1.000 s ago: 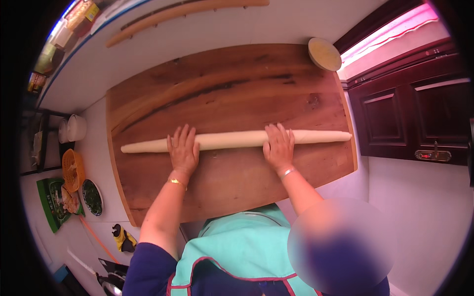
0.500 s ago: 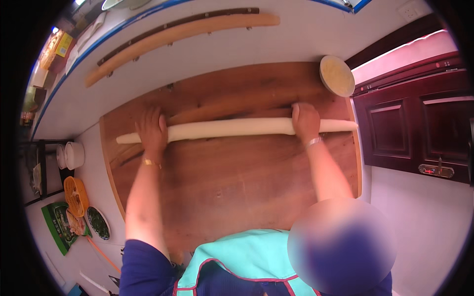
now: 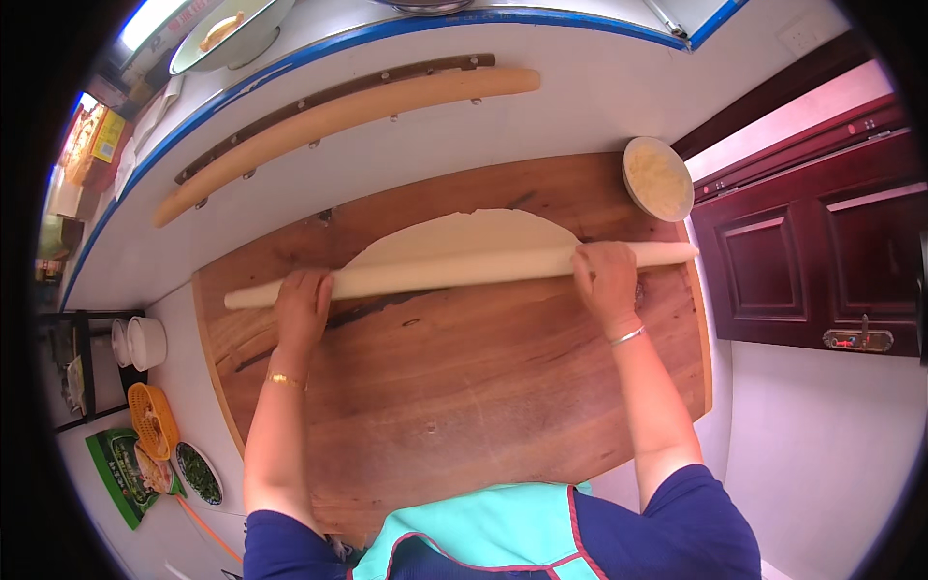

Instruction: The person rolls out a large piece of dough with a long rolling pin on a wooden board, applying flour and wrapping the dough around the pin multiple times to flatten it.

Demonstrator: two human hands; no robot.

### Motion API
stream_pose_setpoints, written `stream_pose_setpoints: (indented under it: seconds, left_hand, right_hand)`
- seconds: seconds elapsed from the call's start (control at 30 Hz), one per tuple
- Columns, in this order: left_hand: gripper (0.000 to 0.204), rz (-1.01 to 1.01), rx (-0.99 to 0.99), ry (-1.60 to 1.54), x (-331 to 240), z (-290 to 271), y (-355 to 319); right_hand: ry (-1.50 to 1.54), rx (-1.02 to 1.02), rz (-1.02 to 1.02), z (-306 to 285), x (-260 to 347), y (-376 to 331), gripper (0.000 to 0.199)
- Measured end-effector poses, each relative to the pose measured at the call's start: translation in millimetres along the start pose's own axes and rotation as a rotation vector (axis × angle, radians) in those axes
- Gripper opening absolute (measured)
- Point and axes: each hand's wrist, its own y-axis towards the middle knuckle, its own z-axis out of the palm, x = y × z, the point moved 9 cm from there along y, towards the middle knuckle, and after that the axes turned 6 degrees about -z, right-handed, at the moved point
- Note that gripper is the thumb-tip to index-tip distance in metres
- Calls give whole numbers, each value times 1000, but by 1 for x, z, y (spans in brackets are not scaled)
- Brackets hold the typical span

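Note:
A long pale rolling pin (image 3: 249, 296) lies crosswise over the wooden board (image 3: 445, 377), its right end near the board's right edge. Wrapped round its middle seems to be some dough, though pin and dough are hard to tell apart there. From its far side a thin, rounded sheet of dough (image 3: 474, 230) spreads flat on the wood. My left hand (image 3: 304, 304) is closed over the pin left of the sheet. Toward the other end, my right hand (image 3: 607, 280) grips it at the sheet's right side. Both hands' fingertips are partly hidden.
At the board's far right corner stands a bowl of pale flour (image 3: 659, 179). A second long wooden pin (image 3: 358, 116) hangs on the wall behind. A dark red cabinet (image 3: 802, 251) borders the right. To the left are an orange basket (image 3: 153, 420) and a plate of greens (image 3: 198, 474).
The dough sheet now lies spread beyond the pin, where bare wood showed before. Both hands keep their hold on the pin. The whole view has shifted, with the board lower in it.

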Motion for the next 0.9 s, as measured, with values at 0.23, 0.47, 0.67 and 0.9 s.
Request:
stream_pose_setpoints:
  seconds: [0.23, 0.47, 0.67, 0.9]
  left_hand:
    - [51, 382, 51, 177, -84, 7, -62]
    - [53, 502, 62, 219, -117, 47, 7]
    - [48, 508, -34, 211, -98, 15, 0]
    - [36, 447, -120, 247, -148, 20, -92]
  right_hand:
    - [92, 149, -320, 13, 47, -47, 49]
    - [75, 119, -256, 7, -12, -33, 51]
    - [231, 164, -193, -9, 26, -71, 42]
    - [61, 251, -88, -4, 110, -165, 64]
